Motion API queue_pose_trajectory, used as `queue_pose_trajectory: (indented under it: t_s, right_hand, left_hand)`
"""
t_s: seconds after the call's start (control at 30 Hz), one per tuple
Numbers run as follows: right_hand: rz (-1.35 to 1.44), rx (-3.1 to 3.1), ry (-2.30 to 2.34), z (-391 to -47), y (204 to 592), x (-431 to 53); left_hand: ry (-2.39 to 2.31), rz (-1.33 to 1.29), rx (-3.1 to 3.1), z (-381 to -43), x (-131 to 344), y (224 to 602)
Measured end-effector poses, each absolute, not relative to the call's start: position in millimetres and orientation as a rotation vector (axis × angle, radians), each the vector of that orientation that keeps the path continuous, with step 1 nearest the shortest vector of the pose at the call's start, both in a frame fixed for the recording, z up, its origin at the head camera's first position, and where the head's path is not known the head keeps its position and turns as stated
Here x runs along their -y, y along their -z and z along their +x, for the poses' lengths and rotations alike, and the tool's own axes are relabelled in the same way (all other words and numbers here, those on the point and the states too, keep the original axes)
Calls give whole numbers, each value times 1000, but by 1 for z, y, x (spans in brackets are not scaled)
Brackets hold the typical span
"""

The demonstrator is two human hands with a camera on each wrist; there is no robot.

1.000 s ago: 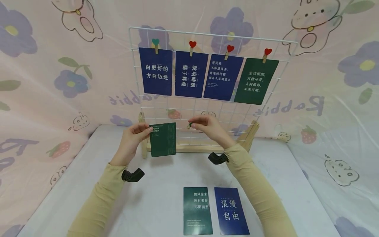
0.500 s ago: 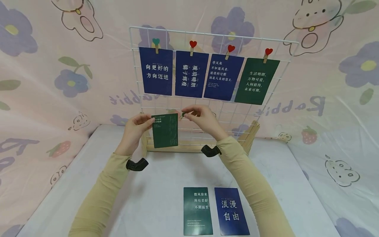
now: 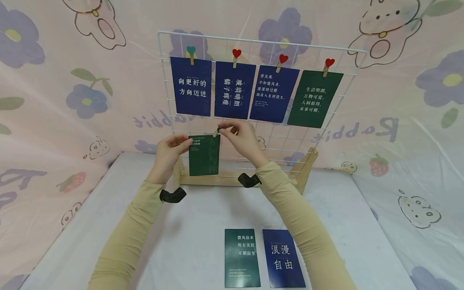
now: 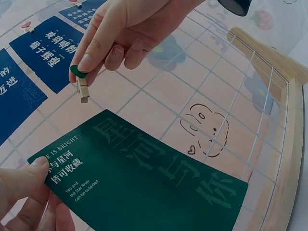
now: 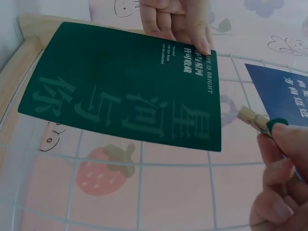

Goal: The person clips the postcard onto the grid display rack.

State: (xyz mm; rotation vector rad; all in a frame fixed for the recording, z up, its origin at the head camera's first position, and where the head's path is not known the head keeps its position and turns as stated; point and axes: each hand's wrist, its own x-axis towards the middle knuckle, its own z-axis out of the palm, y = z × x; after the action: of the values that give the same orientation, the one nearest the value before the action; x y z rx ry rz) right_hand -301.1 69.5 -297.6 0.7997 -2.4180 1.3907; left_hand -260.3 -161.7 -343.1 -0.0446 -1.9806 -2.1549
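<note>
My left hand (image 3: 168, 155) pinches a dark green card (image 3: 204, 157) by its upper left corner, thumb in front. The card hangs upright before the lower part of the white wire grid (image 3: 250, 155). Between thumb and forefinger, my right hand (image 3: 242, 139) pinches a small wooden clothespin (image 5: 254, 119) with a green heart on its end. In both wrist views the clothespin's wooden tip points at the card's top edge, with a small gap between them. Part of the left fingers is hidden behind the card.
Several cards, among them a blue card (image 3: 191, 86) and a green card (image 3: 315, 98), hang from heart clothespins on the grid. Its wooden base (image 3: 232, 180) stands on the white table (image 3: 203, 245). A green card (image 3: 242, 257) and a blue card (image 3: 283, 257) lie in front.
Both hands have risen toward the grid, the left moving slightly right with the green card. The right hand has brought the clothespin leftward to the card's top edge.
</note>
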Motion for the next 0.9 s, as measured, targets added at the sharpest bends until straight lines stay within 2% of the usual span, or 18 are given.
queue_pose_trajectory:
  t_s: [0.53, 0.9]
  right_hand:
    - [672, 2320, -1306, -308, 304, -56]
    - [681, 2251, -1321, -310, 309, -54]
  left_hand:
    - [2106, -19, 2002, -273, 157, 346]
    - [2134, 49, 2003, -277, 160, 346]
